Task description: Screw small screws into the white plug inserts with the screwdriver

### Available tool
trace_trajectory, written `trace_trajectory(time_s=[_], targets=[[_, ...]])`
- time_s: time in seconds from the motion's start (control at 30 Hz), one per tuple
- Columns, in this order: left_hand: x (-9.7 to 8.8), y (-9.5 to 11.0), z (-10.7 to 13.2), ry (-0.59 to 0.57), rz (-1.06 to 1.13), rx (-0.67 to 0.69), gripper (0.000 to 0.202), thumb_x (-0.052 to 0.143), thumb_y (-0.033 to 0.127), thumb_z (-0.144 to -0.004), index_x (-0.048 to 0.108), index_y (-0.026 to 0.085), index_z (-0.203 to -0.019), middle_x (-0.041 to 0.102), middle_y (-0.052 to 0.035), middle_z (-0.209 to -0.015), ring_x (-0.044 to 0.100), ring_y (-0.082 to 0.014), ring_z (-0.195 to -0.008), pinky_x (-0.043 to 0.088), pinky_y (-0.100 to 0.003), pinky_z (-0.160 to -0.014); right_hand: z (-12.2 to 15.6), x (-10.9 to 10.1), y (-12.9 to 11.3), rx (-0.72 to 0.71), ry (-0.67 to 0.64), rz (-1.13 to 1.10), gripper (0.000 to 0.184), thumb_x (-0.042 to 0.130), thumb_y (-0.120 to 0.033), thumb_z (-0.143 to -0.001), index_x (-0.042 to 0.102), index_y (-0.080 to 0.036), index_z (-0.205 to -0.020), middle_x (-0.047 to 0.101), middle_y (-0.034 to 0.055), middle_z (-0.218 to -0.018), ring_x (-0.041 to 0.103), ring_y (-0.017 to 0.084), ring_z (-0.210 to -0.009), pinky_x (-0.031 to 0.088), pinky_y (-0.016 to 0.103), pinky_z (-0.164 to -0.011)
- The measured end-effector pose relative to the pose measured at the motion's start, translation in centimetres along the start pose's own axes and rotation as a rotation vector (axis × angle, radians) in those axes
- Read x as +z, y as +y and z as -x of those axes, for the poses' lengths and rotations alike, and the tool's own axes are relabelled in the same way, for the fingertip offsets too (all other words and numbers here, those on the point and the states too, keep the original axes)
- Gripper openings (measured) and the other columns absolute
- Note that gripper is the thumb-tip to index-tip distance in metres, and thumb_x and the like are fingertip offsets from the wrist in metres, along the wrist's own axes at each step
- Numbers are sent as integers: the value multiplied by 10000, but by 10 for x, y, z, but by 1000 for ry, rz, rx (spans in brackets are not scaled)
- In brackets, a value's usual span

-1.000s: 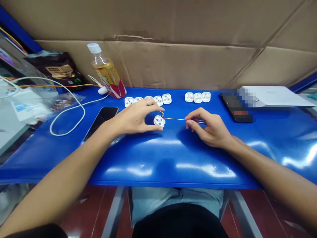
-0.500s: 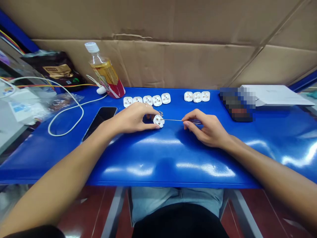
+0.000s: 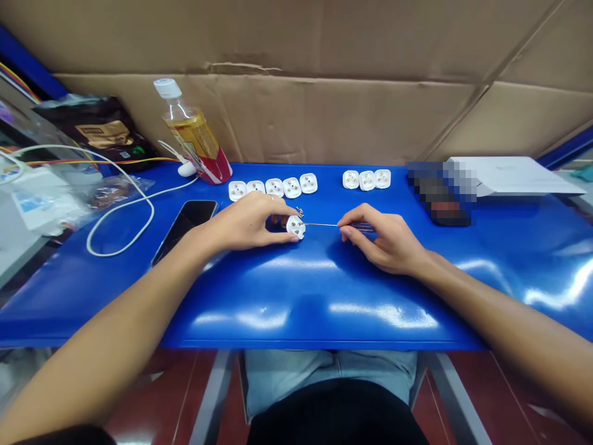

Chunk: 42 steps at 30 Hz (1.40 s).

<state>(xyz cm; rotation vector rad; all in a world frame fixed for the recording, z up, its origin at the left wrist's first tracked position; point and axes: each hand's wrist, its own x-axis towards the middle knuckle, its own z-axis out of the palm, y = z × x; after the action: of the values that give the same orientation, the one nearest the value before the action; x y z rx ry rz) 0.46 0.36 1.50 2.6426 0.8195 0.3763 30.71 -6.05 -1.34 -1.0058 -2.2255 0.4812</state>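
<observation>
My left hand [image 3: 248,221] rests on the blue table [image 3: 296,290] with its fingers closed on a small white plug part [image 3: 295,227], tilting it toward the right. My right hand [image 3: 384,238] pinches a thin screwdriver [image 3: 338,225] whose metal shaft points left, its tip at the plug part. A few tiny screws [image 3: 299,212] lie just behind the part.
Along the back lie a row of several white plug parts [image 3: 273,186] and a group of three [image 3: 367,179]. A phone [image 3: 185,222], a white cable [image 3: 125,216] and a drink bottle [image 3: 194,136] sit at left; a dark device [image 3: 438,194] and white box [image 3: 509,176] at right. Cardboard stands behind.
Both hands have stayed at the plug part; the part is tilted a little more and the hands sit slightly further left in the view.
</observation>
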Motion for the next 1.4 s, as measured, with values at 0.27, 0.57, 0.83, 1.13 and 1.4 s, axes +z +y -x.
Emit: trace_trajectory(time_s=[0.27, 0.57, 0.83, 1.13, 1.4], targets=[[0, -1, 1, 15, -19, 15, 416, 724, 547, -946, 801, 200, -1164, 759, -35, -907, 673, -185, -809, 448, -279, -735, 0, -1, 0, -53, 15, 28, 65, 605, -261, -1050, 628, -237, -1106, 776, 16, -963, 731, 163, -777, 544, 278, -706], [1, 0, 1, 29, -23, 20, 395, 747, 495, -941, 793, 181, -1176, 750, -40, -902, 672, -182, -809, 454, -272, -744, -1, 0, 0, -61, 15, 31, 65, 594, -268, -1059, 629, -231, -1099, 777, 19, -953, 730, 162, -766, 537, 273, -695], [2, -4, 1, 52, 6, 30, 419, 759, 503, -933, 790, 204, -1224, 763, -41, -950, 680, -187, -840, 483, -286, -785, -1, -1, -1, -72, 27, 21, 51, 597, -247, -1054, 625, -230, -1093, 769, 13, -940, 720, 153, -758, 525, 266, -691], [3, -9, 2, 23, 95, 49, 406, 755, 489, -947, 778, 231, -1259, 795, -67, -1112, 711, -211, -939, 514, -285, -810, 0, -2, -2, -58, 36, 30, 98, 613, -256, -1030, 595, -241, -1126, 767, 42, -1037, 748, 191, -877, 574, 307, -780], [4, -10, 1, 19, 142, 18, 438, 765, 499, -934, 782, 216, -1268, 795, -61, -1049, 702, -199, -891, 506, -279, -791, 0, 1, -3, 11, 37, 34, 119, 625, -273, -1012, 551, -260, -1104, 750, 20, -962, 755, 197, -781, 583, 322, -724]])
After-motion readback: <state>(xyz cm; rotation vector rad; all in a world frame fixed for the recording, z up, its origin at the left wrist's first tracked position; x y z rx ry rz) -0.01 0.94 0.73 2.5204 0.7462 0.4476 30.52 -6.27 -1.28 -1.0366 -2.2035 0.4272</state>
